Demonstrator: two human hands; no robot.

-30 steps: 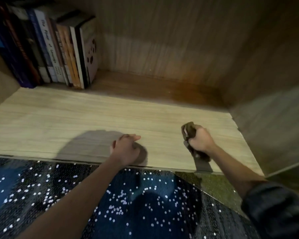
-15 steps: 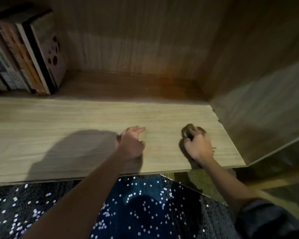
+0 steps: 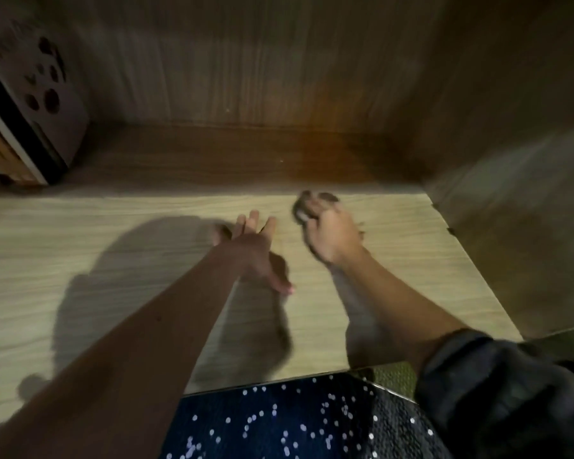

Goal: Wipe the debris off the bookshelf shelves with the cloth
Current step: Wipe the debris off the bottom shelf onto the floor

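The right hand (image 3: 333, 235) is curled round a dark, bunched cloth (image 3: 304, 207). The cloth bulges out ahead of the knuckles and beyond the fingertips, at the line where the lit part of the wooden shelf (image 3: 80, 260) meets its shadowed rear part. Motion blur hides whether the cloth touches the board.

Just to the left of those fingers, the left hand (image 3: 251, 251) is spread flat and low over the shelf. Its fingers (image 3: 254, 217) are straight and point toward the back, and the thumb (image 3: 280, 284) sticks out toward the near edge. It holds nothing. Whether the palm touches the wood cannot be told, but its shadow lies on the board directly beneath and to the left.

Past both sets of fingertips stands the bookshelf's wood-grain back panel (image 3: 246, 61). Right of the cloth-holding fingers rises the side wall (image 3: 511, 193). Far to the left of the open fingers, upright books (image 3: 30, 111) stand at the rear, the outermost with dark round spots on its cover.

Behind the wrists, a dark rolled sleeve (image 3: 497, 385) covers the right forearm, and a dark blue fabric with white dots (image 3: 279, 422) lies below the shelf's front edge.
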